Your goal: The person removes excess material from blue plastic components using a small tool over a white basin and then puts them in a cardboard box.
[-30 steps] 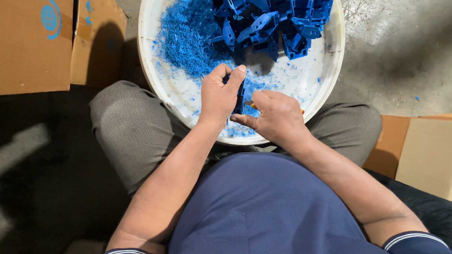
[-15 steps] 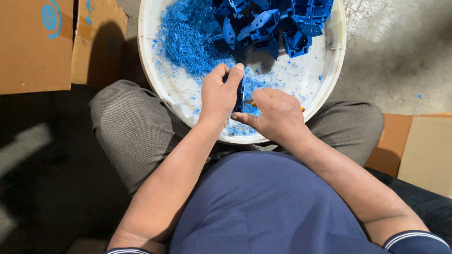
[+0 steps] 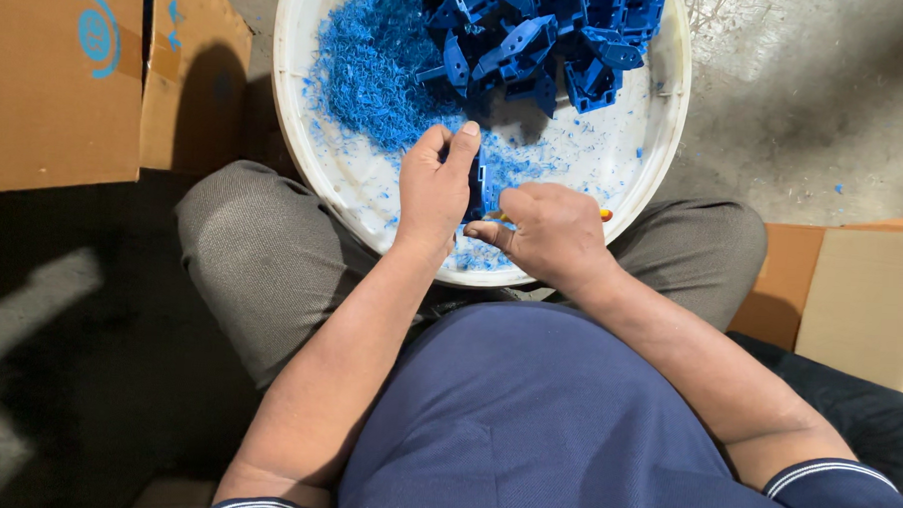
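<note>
Cardboard box [image 3: 58,70], brown with a blue printed mark, stands at far left beside a second flap, both just clear of the white basin [image 3: 320,159] that rests on the seated person's lap. Blue shavings [image 3: 373,71] heap in the basin's left half; a pile of blue moulded parts [image 3: 549,37] fills its far side. Left hand [image 3: 434,188] is closed around a small blue part [image 3: 477,180], thumb and fingers gripping it upright over the basin's near rim. Right hand [image 3: 547,232] lies just beside it, fingers curled on a slim tool of which only an orange tip [image 3: 605,214] shows; whether a blade meets the part cannot be told, since the fingers hide it. Judged from the shavings, the step in hand is trimming excess plastic off one part. Any next stroke would call for a firm hold by the left hand and a short, controlled pull kept off the thumb. Room is tight: both hands work at the basin's near edge, knees to either side, with open space only toward the basin's bare middle. Concrete floor [image 3: 807,106] and another cardboard box [image 3: 860,298] lie at right.
</note>
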